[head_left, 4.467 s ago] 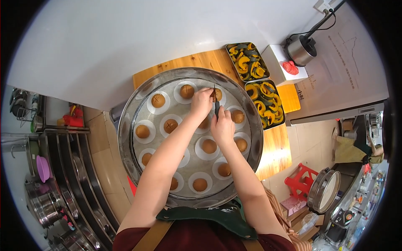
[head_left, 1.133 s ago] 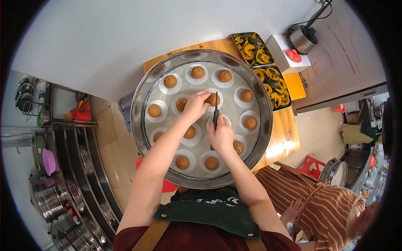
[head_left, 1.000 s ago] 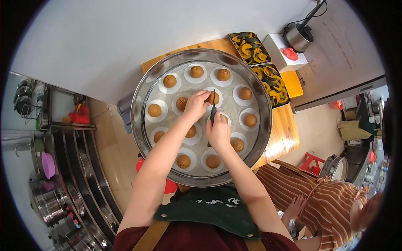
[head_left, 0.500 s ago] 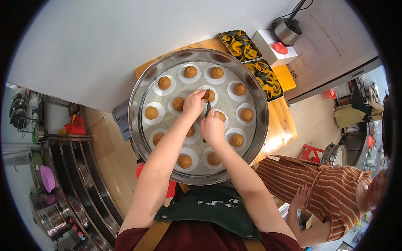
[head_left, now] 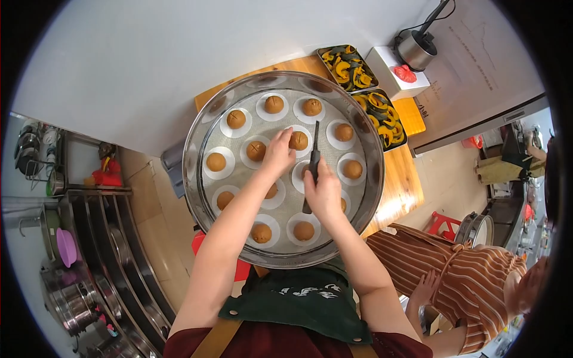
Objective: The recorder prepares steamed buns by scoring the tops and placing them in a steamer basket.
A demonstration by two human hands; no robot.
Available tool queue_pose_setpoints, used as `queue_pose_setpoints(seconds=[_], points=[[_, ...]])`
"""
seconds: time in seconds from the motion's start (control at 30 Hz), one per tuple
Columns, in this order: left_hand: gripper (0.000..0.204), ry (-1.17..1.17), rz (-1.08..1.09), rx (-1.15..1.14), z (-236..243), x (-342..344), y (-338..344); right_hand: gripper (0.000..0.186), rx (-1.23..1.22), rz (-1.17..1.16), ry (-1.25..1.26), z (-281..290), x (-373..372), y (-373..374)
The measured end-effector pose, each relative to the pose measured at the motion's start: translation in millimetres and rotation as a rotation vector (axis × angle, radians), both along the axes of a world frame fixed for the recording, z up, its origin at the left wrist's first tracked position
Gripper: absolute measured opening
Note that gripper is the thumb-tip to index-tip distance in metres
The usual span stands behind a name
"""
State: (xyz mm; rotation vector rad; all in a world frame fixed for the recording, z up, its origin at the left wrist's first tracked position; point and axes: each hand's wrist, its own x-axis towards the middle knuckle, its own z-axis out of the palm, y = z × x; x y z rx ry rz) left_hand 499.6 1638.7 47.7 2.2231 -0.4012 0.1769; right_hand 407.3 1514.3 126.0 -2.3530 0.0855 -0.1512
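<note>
Brown round dough balls, each on a white paper round, are spread over a pale liner in a large round metal steamer tray (head_left: 192, 179). Several have cuts on top, such as the crossed dough ball (head_left: 256, 150) left of centre. My left hand (head_left: 279, 156) is open, its fingertips beside the left side of a dough ball (head_left: 299, 141) near the middle. My right hand (head_left: 324, 190) is closed around a slim knife (head_left: 315, 156) with a black handle, its tip up and away from that ball. My right hand partly hides the dough balls below it.
The steamer rests on a wooden table (head_left: 399, 185). Two trays of sliced pumpkin (head_left: 349, 67) sit at the far right, near a white box (head_left: 391, 77) with a metal appliance (head_left: 416, 51). A person in a striped apron (head_left: 441, 262) stands at right. Metal racks (head_left: 113, 238) are at left.
My right hand has moved right, lifting the knife off the middle dough ball. My left hand has drawn slightly left, leaving more of that ball showing.
</note>
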Motion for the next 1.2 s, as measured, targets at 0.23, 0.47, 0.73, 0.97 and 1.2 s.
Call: queue_pose_setpoints(seconds=[0.23, 0.47, 0.73, 0.97, 1.2], points=[[0.058, 0.166, 0.196, 0.117, 10.6, -3.0, -27.5, 0.043, -0.021, -0.012, 0.004, -0.5, 7.8, -27.8], [0.052, 0.077, -0.147, 0.144, 9.1, 27.4, -10.1, 0.044, -0.17, 0.127, 0.001, -12.0, 19.1, -40.5], [0.059, 0.092, -0.049, -0.038, 0.9, 15.7, -12.6, 0.043, -0.278, 0.345, -0.008, -28.9, 37.2, -48.5], [0.045, 0.079, 0.232, -0.139, -10.5, 3.4, -19.8, 0.043, -0.274, 0.384, -0.012, -33.8, 41.0, -48.1], [0.036, 0.009, 0.274, -0.116, -4.5, 4.2, -25.1, 0.04, -0.292, 0.39, -0.028, -39.1, 49.2, -48.0]])
